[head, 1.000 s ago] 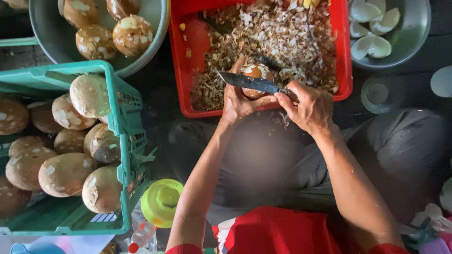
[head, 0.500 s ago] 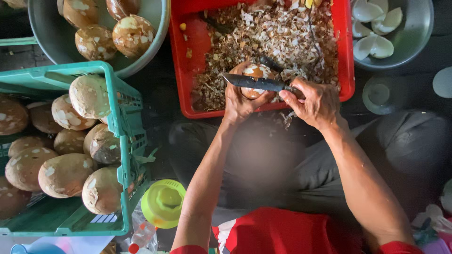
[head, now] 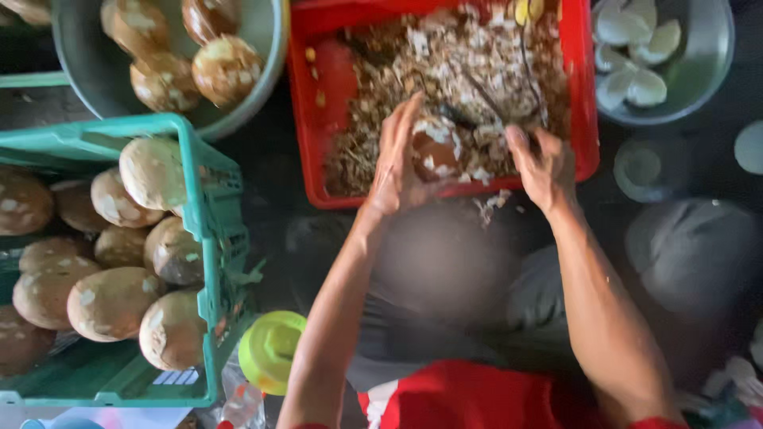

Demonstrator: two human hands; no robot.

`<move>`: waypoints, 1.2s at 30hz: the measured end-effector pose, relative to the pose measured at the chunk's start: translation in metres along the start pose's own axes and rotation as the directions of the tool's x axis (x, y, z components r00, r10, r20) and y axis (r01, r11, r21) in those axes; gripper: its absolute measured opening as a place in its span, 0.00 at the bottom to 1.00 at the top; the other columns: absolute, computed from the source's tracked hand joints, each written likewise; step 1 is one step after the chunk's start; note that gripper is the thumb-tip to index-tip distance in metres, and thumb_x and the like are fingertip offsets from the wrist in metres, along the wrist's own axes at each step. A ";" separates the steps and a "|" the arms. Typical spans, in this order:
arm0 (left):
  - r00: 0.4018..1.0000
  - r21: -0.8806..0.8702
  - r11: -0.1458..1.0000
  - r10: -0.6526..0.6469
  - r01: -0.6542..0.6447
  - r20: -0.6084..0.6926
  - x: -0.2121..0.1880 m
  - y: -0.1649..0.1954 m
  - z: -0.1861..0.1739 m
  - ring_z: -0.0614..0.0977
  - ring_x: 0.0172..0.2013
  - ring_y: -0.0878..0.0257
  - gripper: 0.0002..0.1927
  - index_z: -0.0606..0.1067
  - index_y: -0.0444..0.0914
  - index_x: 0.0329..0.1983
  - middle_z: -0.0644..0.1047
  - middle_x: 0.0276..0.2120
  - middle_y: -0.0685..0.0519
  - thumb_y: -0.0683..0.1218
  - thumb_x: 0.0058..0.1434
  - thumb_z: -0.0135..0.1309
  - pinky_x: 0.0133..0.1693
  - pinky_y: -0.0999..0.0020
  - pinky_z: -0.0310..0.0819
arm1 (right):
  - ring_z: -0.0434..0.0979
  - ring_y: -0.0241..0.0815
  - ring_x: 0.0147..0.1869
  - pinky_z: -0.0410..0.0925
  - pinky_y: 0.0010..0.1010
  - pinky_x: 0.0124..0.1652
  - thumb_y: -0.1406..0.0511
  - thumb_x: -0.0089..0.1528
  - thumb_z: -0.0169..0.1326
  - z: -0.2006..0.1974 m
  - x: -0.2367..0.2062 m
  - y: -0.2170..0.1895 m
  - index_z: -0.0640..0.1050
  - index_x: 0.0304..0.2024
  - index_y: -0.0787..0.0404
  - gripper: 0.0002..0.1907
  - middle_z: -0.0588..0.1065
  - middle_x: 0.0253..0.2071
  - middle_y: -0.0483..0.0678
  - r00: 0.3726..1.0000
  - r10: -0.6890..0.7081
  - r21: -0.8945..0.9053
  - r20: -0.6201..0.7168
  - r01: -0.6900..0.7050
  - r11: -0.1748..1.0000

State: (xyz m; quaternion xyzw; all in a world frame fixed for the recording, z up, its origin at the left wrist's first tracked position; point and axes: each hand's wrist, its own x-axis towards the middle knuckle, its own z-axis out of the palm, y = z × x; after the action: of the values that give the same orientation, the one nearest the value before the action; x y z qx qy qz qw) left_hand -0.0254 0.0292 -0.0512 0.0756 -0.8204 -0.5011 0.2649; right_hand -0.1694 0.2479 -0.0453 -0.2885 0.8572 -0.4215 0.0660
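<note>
Left hand (head: 395, 163) cupping brown coconut (head: 435, 151), right hand (head: 542, 163) fist closed, contents indiscernible, over red crate (head: 318, 95) of husk shavings (head: 477, 71)

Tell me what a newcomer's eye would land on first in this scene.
First the two bare hands at the centre: the left hand cups a brown coconut over the red tub of shavings, with the right hand beside it. Next, the green crate at left, heaped with brown husked coconuts. At upper right, a grey bowl holds white pieces.
</note>
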 end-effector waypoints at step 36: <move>0.989 -0.010 0.990 -0.138 0.137 -0.047 -0.017 -0.011 -0.013 0.75 0.66 0.50 0.65 0.57 0.36 0.76 0.69 0.66 0.41 0.53 0.37 0.80 0.68 0.55 0.70 | 0.75 0.50 0.32 0.66 0.40 0.35 0.49 0.73 0.50 0.009 -0.001 -0.010 0.78 0.39 0.65 0.25 0.74 0.27 0.57 0.955 0.207 0.112 0.213 -0.235 0.966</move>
State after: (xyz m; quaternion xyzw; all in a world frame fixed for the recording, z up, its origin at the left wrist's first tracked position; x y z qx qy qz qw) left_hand -0.0057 0.0203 -0.0620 0.1431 -0.8051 -0.5188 0.2496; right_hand -0.1610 0.2371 -0.0435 -0.2264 0.8424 -0.4377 0.2181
